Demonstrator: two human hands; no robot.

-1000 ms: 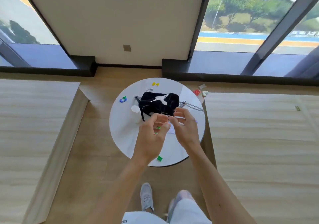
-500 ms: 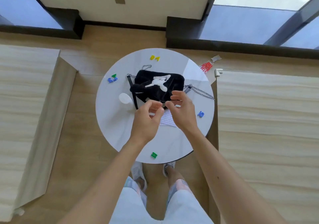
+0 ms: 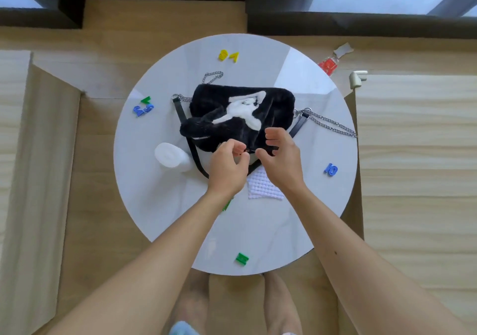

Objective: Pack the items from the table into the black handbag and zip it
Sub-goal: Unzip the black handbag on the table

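**Hands at near edge of handbag**

I am seeing the black handbag (image 3: 240, 117) lying near the middle of the round white table (image 3: 160, 216), its chain strap (image 3: 333, 125) trailing off to the right. Both hands are working at the bag's near edge. The left hand (image 3: 227, 166) is pinching thumb and fingertips together on something small there; I cannot tell what. The right hand (image 3: 281, 159) is hovering just beside it, fingers loosely curled and gripping nothing. A white textured pouch (image 3: 263, 187) is lying partly under the right wrist. A white container (image 3: 171, 156) is resting left of the bag. Coloured plastic letters are lying scattered around, including a green piece (image 3: 241, 259) near the front rim.
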